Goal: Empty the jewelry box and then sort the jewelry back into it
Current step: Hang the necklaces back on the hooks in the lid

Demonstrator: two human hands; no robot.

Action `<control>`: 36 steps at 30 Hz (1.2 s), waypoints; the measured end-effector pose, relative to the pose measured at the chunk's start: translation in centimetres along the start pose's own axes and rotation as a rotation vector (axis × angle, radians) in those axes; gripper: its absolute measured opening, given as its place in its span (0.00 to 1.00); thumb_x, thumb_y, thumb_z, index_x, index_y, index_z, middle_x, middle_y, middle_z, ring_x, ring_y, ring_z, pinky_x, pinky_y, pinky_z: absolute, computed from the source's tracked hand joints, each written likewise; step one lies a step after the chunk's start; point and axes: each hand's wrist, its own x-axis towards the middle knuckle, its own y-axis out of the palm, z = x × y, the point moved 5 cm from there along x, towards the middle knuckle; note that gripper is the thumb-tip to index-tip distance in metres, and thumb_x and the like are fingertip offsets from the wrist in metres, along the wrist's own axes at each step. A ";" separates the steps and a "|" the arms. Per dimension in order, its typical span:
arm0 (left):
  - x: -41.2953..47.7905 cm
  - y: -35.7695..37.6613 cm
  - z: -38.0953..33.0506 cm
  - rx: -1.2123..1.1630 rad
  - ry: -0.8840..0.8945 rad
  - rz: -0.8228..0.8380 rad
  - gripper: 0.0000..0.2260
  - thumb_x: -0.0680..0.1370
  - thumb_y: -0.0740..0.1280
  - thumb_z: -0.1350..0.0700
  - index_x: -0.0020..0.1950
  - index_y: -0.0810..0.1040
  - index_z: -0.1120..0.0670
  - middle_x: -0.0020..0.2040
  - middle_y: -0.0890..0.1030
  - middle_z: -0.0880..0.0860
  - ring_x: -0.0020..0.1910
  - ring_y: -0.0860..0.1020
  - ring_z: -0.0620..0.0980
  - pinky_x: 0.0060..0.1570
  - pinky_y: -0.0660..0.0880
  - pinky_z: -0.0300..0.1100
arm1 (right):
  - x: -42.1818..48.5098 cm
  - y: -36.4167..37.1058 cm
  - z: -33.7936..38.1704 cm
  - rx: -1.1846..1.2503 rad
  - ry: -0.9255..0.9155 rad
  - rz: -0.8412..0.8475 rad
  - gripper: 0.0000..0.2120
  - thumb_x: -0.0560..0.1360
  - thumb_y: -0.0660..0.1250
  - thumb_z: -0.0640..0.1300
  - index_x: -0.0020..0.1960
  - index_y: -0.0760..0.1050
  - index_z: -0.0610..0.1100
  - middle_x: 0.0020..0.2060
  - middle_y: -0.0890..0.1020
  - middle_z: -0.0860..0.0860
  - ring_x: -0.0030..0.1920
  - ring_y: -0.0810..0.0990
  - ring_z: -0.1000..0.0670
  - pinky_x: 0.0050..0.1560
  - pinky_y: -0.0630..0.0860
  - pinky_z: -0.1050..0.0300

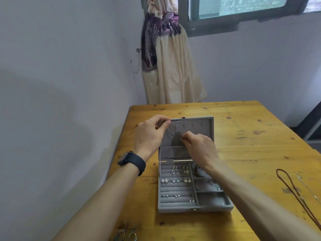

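Observation:
The grey velvet jewelry box lies open on the wooden table, its lid leaning back with a row of hooks and a pocket. Several small earrings sit in the ring rolls on the left of the tray; a bracelet lies in a right compartment. My left hand pinches something thin at the lid's upper left corner. My right hand pinches a fine chain in front of the lid's inner face, near its middle. The chain itself is barely visible.
A brown cord necklace and a thin silver chain lie on the table at the right. Dangling earrings lie near the front edge on the left. A wall stands close on the left, and a curtain hangs behind the table.

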 end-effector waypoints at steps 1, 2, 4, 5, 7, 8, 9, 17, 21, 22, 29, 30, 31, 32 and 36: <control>0.0 0.1 0.0 0.002 0.001 0.004 0.05 0.78 0.71 0.48 0.51 0.85 0.45 0.45 0.85 0.41 0.46 0.81 0.36 0.46 0.80 0.36 | 0.0 0.0 0.1 -0.007 0.000 0.003 0.09 0.80 0.64 0.52 0.53 0.79 0.48 0.43 0.85 0.48 0.45 0.81 0.40 0.40 0.75 0.49; 0.0 0.1 -0.1 -0.005 0.000 0.005 0.05 0.78 0.71 0.48 0.52 0.85 0.46 0.45 0.85 0.41 0.46 0.81 0.36 0.46 0.79 0.35 | 0.0 0.0 0.2 0.002 0.014 0.002 0.09 0.80 0.63 0.52 0.52 0.79 0.49 0.44 0.84 0.49 0.45 0.81 0.41 0.41 0.76 0.49; 0.1 0.1 -0.2 -0.020 -0.001 0.003 0.05 0.78 0.71 0.48 0.51 0.85 0.46 0.45 0.85 0.41 0.46 0.80 0.35 0.46 0.78 0.32 | 0.0 -0.1 0.1 0.019 0.053 0.001 0.10 0.81 0.62 0.54 0.52 0.77 0.49 0.46 0.83 0.50 0.46 0.81 0.40 0.41 0.76 0.49; 0.2 0.0 -0.3 -0.025 0.000 0.001 0.05 0.78 0.71 0.48 0.51 0.85 0.46 0.45 0.85 0.41 0.46 0.80 0.35 0.46 0.77 0.30 | 0.1 -0.1 0.1 0.017 0.052 0.006 0.09 0.81 0.62 0.54 0.52 0.77 0.49 0.46 0.82 0.50 0.46 0.81 0.40 0.41 0.76 0.49; 0.2 0.0 -0.3 -0.040 0.000 -0.003 0.05 0.78 0.71 0.49 0.51 0.85 0.46 0.45 0.85 0.41 0.46 0.80 0.34 0.45 0.75 0.27 | 0.0 -0.3 0.2 0.028 0.001 -0.003 0.09 0.80 0.64 0.52 0.53 0.79 0.50 0.47 0.80 0.50 0.45 0.80 0.42 0.40 0.76 0.51; 0.2 0.0 -0.3 -0.046 -0.001 -0.003 0.05 0.78 0.71 0.49 0.51 0.85 0.46 0.45 0.85 0.41 0.46 0.80 0.34 0.45 0.75 0.26 | -0.1 -0.5 0.2 0.035 -0.045 -0.024 0.08 0.79 0.66 0.51 0.52 0.81 0.49 0.46 0.80 0.50 0.44 0.80 0.43 0.39 0.77 0.51; 0.2 0.0 -0.3 -0.047 -0.003 -0.005 0.05 0.78 0.71 0.49 0.51 0.85 0.46 0.45 0.85 0.41 0.46 0.80 0.34 0.45 0.75 0.26 | -0.4 -0.5 0.1 0.032 -0.095 -0.039 0.08 0.78 0.67 0.50 0.52 0.82 0.48 0.45 0.79 0.50 0.43 0.79 0.44 0.39 0.78 0.51; 0.2 0.3 -0.5 -0.034 -0.011 0.002 0.05 0.79 0.70 0.48 0.52 0.84 0.45 0.44 0.84 0.40 0.46 0.78 0.30 0.44 0.75 0.27 | -1.8 0.7 -0.1 -0.183 -0.345 -0.014 0.17 0.78 0.63 0.56 0.57 0.82 0.46 0.48 0.82 0.49 0.47 0.78 0.45 0.42 0.78 0.49; 0.2 0.4 -0.7 -0.022 0.001 0.005 0.05 0.79 0.70 0.48 0.52 0.84 0.45 0.45 0.84 0.41 0.45 0.79 0.33 0.44 0.77 0.30 | -2.3 0.4 0.5 -0.218 -0.350 -0.011 0.23 0.76 0.61 0.61 0.60 0.81 0.47 0.50 0.82 0.50 0.49 0.77 0.45 0.45 0.76 0.50; 0.2 0.5 -0.6 -0.019 -0.002 0.006 0.05 0.79 0.70 0.48 0.51 0.84 0.45 0.45 0.84 0.41 0.45 0.79 0.34 0.45 0.78 0.33 | -2.4 0.4 0.7 -0.228 -0.337 -0.019 0.25 0.75 0.62 0.64 0.60 0.81 0.47 0.50 0.82 0.50 0.49 0.77 0.45 0.45 0.76 0.50; -0.3 1.3 -0.3 -0.017 -0.018 0.021 0.05 0.79 0.70 0.48 0.52 0.84 0.45 0.45 0.84 0.41 0.46 0.80 0.37 0.46 0.80 0.39 | -2.5 1.5 1.7 -0.273 -0.294 -0.149 0.19 0.75 0.63 0.62 0.50 0.83 0.49 0.44 0.84 0.51 0.42 0.78 0.44 0.40 0.75 0.50; -0.3 1.3 -0.4 -0.021 -0.019 0.022 0.05 0.79 0.70 0.48 0.52 0.84 0.45 0.45 0.84 0.41 0.46 0.80 0.37 0.46 0.80 0.39 | -2.5 1.4 1.8 -0.271 -0.300 -0.183 0.16 0.77 0.63 0.59 0.48 0.83 0.48 0.42 0.84 0.51 0.41 0.78 0.44 0.39 0.74 0.50; -0.1 1.2 -0.4 -0.025 -0.018 0.022 0.05 0.79 0.70 0.48 0.52 0.84 0.45 0.45 0.84 0.41 0.46 0.80 0.37 0.46 0.80 0.38 | -2.5 1.5 1.8 -0.267 -0.303 -0.210 0.14 0.78 0.64 0.56 0.46 0.83 0.48 0.41 0.84 0.51 0.40 0.78 0.44 0.39 0.74 0.51; 0.0 1.2 -0.5 -0.025 -0.016 0.020 0.05 0.79 0.70 0.48 0.52 0.84 0.45 0.44 0.84 0.40 0.46 0.80 0.36 0.46 0.79 0.37 | -2.3 1.5 1.7 -0.263 -0.297 -0.222 0.13 0.79 0.63 0.54 0.46 0.83 0.48 0.41 0.84 0.51 0.39 0.78 0.44 0.38 0.73 0.51; 0.5 1.1 -0.7 -0.031 -0.007 0.017 0.04 0.79 0.70 0.48 0.51 0.84 0.44 0.44 0.84 0.40 0.46 0.80 0.34 0.46 0.78 0.34 | -1.2 1.3 1.1 -0.159 -0.218 -0.176 0.10 0.79 0.64 0.49 0.49 0.82 0.47 0.38 0.84 0.49 0.37 0.79 0.42 0.37 0.75 0.50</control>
